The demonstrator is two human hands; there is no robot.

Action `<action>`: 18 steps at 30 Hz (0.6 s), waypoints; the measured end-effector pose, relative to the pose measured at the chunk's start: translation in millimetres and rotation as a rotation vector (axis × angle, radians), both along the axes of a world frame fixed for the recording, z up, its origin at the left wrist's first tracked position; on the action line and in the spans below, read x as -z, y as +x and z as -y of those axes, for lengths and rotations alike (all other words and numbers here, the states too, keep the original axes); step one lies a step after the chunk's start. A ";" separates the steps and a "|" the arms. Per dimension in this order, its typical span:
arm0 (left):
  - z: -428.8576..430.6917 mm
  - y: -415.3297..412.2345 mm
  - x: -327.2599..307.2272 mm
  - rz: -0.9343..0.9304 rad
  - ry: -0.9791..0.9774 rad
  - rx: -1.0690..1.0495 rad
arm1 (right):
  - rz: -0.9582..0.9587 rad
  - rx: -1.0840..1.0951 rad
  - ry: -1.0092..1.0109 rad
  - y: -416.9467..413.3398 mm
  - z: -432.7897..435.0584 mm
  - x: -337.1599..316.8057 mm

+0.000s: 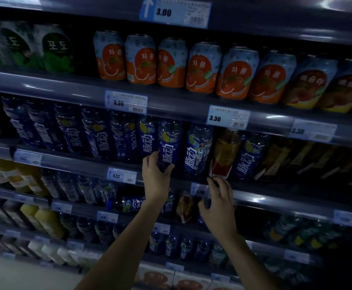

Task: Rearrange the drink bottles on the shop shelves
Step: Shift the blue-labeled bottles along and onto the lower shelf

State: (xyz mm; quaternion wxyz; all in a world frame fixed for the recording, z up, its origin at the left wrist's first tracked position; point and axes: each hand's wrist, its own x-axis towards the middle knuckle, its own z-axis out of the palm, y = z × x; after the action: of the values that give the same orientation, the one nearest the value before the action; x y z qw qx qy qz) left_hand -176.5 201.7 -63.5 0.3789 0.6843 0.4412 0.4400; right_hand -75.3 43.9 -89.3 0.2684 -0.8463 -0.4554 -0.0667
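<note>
Blue bottle (169, 141) stands near upright at the front edge of the middle shelf (254, 192), long axis vertical, cap end up, label facing out. My left hand (155, 176) has its grip closed around the bottle's base. My right hand (218, 203) hovers at the shelf edge below the amber bottle (225, 151), grip half open, fingertips near its red label; contact unclear.

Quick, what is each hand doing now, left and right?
Left hand: closed around a blue drink bottle on the shelf.
Right hand: fingers curled; whether it holds anything cannot be told.
</note>
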 end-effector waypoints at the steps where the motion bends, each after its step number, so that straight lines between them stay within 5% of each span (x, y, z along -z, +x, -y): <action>1: -0.4 1.7 -1.4 -0.001 -0.002 -0.009 | 0.006 0.003 0.000 0.3 0.1 0.7; 18: 0.8 18.1 -9.8 -0.096 -0.020 -0.026 | 0.005 0.005 -0.016 -0.8 -1.7 1.2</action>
State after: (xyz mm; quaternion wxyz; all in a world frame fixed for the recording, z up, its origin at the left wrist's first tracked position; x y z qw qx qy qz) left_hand -158.4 200.9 -53.7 0.3582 0.6951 0.4720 0.4071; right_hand -76.1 45.6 -90.5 0.2605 -0.8493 -0.4544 -0.0657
